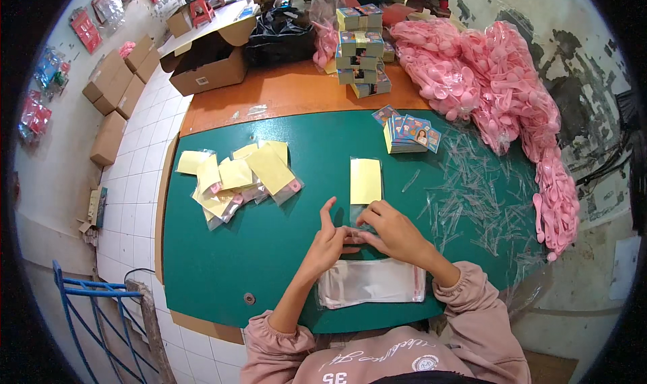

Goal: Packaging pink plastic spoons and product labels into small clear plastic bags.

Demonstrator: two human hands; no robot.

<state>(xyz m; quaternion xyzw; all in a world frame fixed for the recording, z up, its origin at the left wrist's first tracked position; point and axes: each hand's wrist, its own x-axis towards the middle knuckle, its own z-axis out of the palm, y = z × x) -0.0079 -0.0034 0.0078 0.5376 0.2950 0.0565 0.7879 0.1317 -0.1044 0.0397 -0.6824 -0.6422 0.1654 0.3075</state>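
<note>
Near the front middle of the green table my two hands meet at the fingertips. My left hand (329, 241) has one finger raised and its others stretched out toward the right. My right hand (394, 232) is closed with bent fingers, and what its fingertips pinch, if anything, is too small to make out. Just beyond them lies a yellow card (365, 182) in a clear plastic bag, whose lower end passes under my right hand. On the near side, a stack of clear plastic bags (371, 283) lies flat below my wrists.
To the left is a pile of bagged yellow cards (236, 174) with pink pieces. A stack of printed cards (411, 135), scattered clear plastic sticks (478, 195) and heaped pink spoons (499, 87) occupy the right. Banded card bundles (360, 47) and a cardboard box (209, 67) stand behind.
</note>
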